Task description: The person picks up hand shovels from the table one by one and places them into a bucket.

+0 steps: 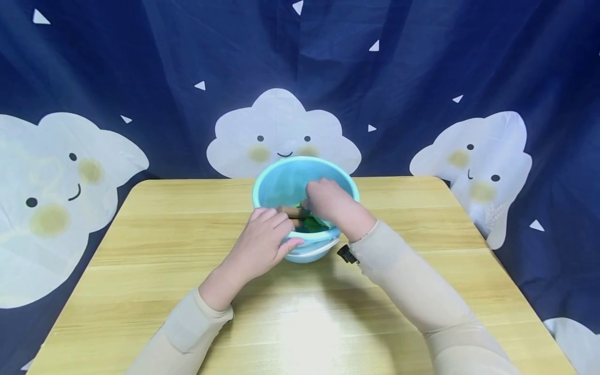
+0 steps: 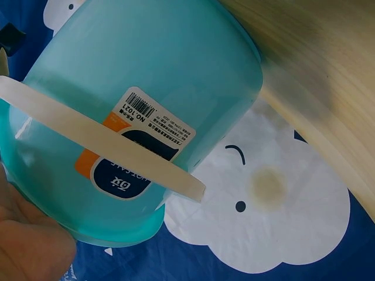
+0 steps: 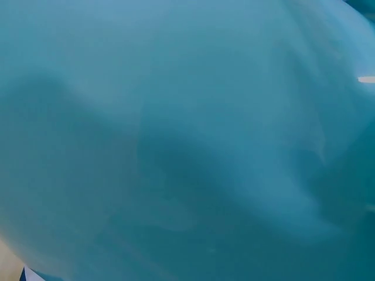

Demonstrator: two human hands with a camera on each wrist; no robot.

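Observation:
A light blue plastic bucket (image 1: 305,165) stands on the table, with a white carrying handle (image 2: 105,140) hanging across its near side. My left hand (image 1: 262,237) grips the bucket's near left rim, thumb outside and fingers over the edge. My right hand (image 1: 328,203) reaches down into the bucket from the right, its fingertips hidden inside. Near those fingers lie a brown stick-like piece (image 1: 291,212) and something green (image 1: 315,225). In the right wrist view, the bucket's blue wall (image 3: 176,117) fills nearly everything. I cannot tell what the right hand holds.
The wooden table (image 1: 187,224) extends to both sides of the bucket. Behind it hangs a dark blue curtain (image 1: 164,47) with white smiling clouds. A label (image 2: 155,123) is stuck on the bucket's outside. A black clip (image 1: 347,254) shows at the right sleeve.

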